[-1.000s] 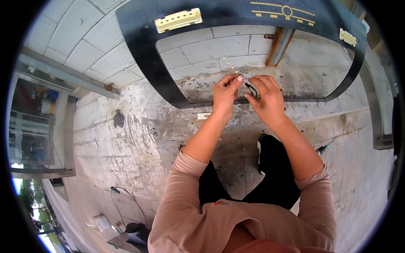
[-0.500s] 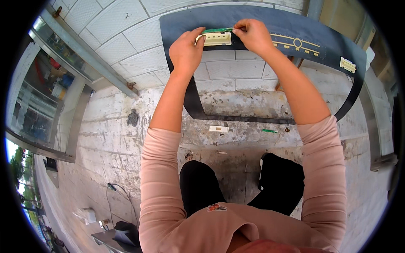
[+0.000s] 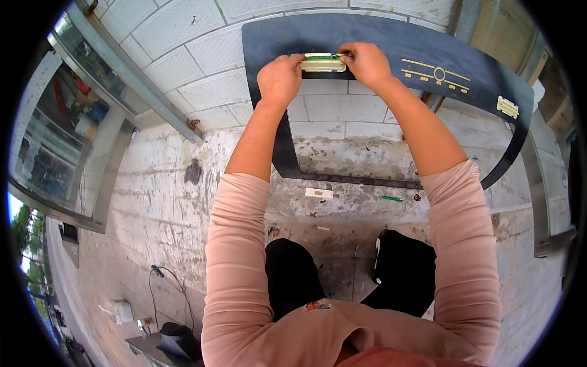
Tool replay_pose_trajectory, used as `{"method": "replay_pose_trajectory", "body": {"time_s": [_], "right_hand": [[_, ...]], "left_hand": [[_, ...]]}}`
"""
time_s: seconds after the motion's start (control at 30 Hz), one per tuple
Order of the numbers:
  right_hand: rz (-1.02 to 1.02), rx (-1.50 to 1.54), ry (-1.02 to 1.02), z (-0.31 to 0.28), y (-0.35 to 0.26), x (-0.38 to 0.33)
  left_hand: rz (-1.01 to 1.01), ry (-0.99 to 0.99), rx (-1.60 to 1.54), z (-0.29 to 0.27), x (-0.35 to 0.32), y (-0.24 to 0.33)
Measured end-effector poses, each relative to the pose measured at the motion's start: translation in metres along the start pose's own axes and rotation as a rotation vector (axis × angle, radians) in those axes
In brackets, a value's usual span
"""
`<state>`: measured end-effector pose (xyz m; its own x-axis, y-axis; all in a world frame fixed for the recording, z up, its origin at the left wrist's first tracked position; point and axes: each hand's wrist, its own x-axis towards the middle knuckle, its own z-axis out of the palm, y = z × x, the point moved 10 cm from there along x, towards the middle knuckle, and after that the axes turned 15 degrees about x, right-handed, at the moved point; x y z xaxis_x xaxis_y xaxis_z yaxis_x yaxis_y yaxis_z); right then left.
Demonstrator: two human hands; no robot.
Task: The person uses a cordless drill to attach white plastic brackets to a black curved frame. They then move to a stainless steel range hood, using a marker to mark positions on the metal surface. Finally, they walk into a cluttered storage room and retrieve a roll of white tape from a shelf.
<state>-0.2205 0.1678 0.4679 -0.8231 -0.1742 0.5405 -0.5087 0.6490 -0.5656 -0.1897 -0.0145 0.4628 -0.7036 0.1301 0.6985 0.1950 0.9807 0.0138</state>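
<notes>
A green circuit board strip (image 3: 319, 58) lies lengthwise along the cream plastic housing (image 3: 324, 66) on the upper left of a dark, curved panel (image 3: 391, 37). My left hand (image 3: 280, 81) is closed with its fingertips on the board's left end. At the other end my right hand (image 3: 369, 63) pinches the board between thumb and fingers, where a short pale piece that I cannot make out also shows. The board sits partly within the housing's outline; how deep is hidden. The panel stands upright, leaning by the tiled wall, with a large rectangular opening below the housing.
A second cream housing (image 3: 507, 106) sits at the panel's right end. On the ledge below lie a white plastic cover (image 3: 319, 193) and a green strip (image 3: 392, 198). A metal-framed glass door (image 3: 58, 153) stands left; a cable (image 3: 174, 278) lies lower left.
Both hands have brought the green board down from the housing's upper edge into its outline. My left fingers have curled in more. The whole view has shifted slightly.
</notes>
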Motion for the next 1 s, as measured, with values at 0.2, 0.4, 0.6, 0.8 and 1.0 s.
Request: {"method": "replay_pose_trajectory", "body": {"time_s": [0.2, 0.4, 0.6, 0.8, 1.0], "right_hand": [[-0.341, -0.112, -0.052, 0.008, -0.009, -0.011], [-0.498, -0.259, -0.069, 0.012, -0.017, -0.014], [-0.507, -0.217, -0.128, 0.001, -0.024, -0.019], [-0.574, -0.145, -0.107, 0.012, -0.023, -0.011], [-0.541, -0.114, -0.091, 0.011, -0.018, -0.006]], "left_hand": [[0.044, 0.013, 0.002, 0.001, -0.002, 0.001], [0.042, 0.13, 0.03, -0.014, -0.01, 0.003], [0.072, -0.103, -0.311, 0.039, -0.13, 0.035], [0.318, -0.808, -0.089, 0.209, -0.339, 0.053], [0.221, -0.91, -0.001, 0.283, -0.406, 0.037]]}}
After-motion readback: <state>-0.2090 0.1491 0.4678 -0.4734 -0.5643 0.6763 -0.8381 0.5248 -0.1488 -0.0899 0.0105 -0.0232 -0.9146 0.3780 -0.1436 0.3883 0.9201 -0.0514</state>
